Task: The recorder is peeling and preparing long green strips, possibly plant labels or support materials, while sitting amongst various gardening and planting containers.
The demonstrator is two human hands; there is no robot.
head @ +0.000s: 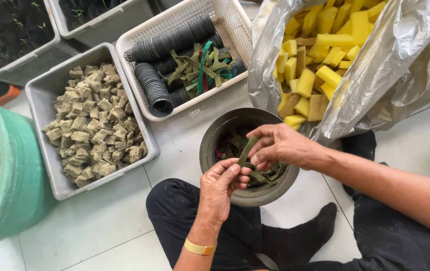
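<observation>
Two hands (220,188), one grey bowl (215,135), one white basket (225,15), three grey bins (44,85), one green bucket (9,165).

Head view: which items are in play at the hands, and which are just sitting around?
In hand:
- left hand and right hand, both pinching a green strip
- round grey bowl of strips beneath them

Lying about:
- grey tray of brownish cubes
- white basket with black net-pot stacks and strips
- plastic bag of yellow sponge pieces
- green bucket
- seedling trays

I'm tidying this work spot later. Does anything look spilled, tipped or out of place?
Nothing stands out. The cubes stay in the grey tray, the yellow sponges in the plastic bag, the strips in the white basket and the bowl under both hands.
</observation>
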